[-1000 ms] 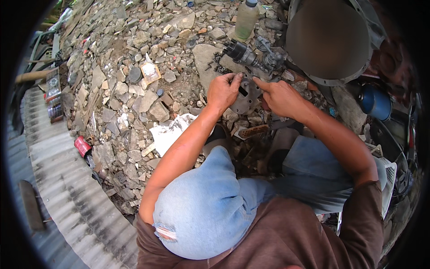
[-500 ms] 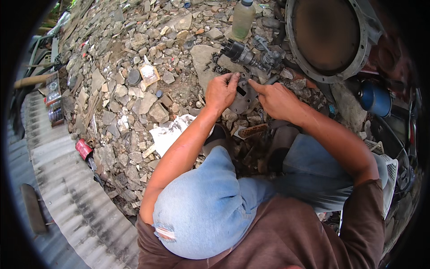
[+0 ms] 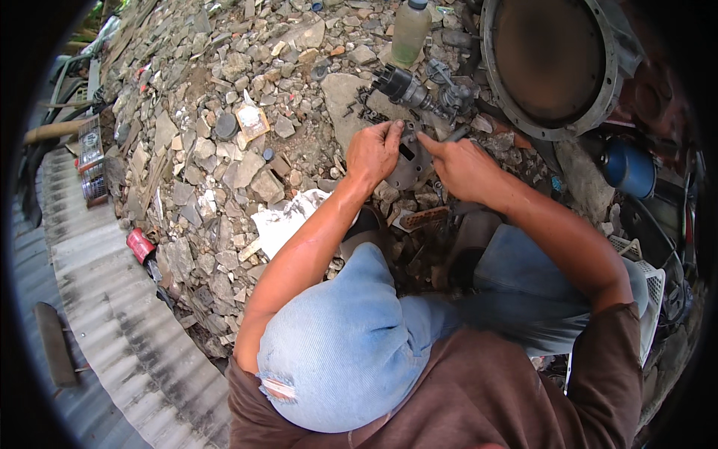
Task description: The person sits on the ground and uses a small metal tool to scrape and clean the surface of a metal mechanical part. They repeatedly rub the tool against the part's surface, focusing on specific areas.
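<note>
A flat grey metal plate (image 3: 407, 170) with a dark slot and several small holes lies between my hands, above the stony ground in front of my shoes. My left hand (image 3: 372, 156) grips its left side, thumb along the upper surface and the other fingers partly hidden. From the right, my right hand (image 3: 462, 166) closes on the opposite edge. Its index finger reaches onto the plate's far corner, while the remaining fingers curl out of sight. Just beyond that hand shows a short dark rod (image 3: 456, 134); whether it touches the hand I cannot tell.
Beyond the plate, a black-capped distributor (image 3: 402, 86) and a grey metal pump-like part (image 3: 453, 96) rest near a flat stone (image 3: 342, 101). A bottle (image 3: 410, 34) stands behind them. A large round housing (image 3: 615, 75) and blue canister (image 3: 628, 168) are right; a white cloth (image 3: 278, 228) lies left.
The whole view has shifted very slightly. Both hands keep their places on the metal plate, with no other clear movement.
</note>
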Action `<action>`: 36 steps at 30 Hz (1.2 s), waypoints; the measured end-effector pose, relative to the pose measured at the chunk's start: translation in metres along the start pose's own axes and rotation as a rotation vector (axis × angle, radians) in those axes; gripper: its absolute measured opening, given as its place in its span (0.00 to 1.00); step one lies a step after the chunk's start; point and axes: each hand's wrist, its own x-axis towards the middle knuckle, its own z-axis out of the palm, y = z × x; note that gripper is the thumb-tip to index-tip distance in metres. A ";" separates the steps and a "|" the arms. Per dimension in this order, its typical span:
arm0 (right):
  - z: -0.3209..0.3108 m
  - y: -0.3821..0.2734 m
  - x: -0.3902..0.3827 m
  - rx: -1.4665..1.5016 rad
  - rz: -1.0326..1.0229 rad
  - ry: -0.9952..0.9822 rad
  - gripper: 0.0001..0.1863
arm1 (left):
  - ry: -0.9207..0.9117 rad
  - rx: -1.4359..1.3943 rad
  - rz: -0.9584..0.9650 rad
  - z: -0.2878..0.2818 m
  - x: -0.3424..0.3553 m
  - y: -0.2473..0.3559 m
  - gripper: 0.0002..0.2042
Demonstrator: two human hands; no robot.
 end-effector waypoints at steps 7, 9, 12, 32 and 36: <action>-0.001 0.004 0.001 0.028 -0.005 0.033 0.32 | 0.022 0.004 0.027 0.002 -0.003 0.001 0.23; -0.002 0.002 -0.003 0.022 0.016 -0.006 0.32 | -0.015 0.014 0.000 -0.002 0.001 0.002 0.23; -0.003 0.001 -0.002 -0.002 0.028 -0.039 0.32 | -0.018 0.006 -0.004 -0.001 0.001 0.002 0.24; -0.010 -0.004 0.002 -0.083 0.076 -0.104 0.31 | 0.030 0.012 0.023 -0.001 0.004 -0.004 0.22; -0.011 -0.005 0.006 -0.061 0.060 -0.083 0.32 | -0.037 0.039 -0.015 -0.002 0.003 0.002 0.23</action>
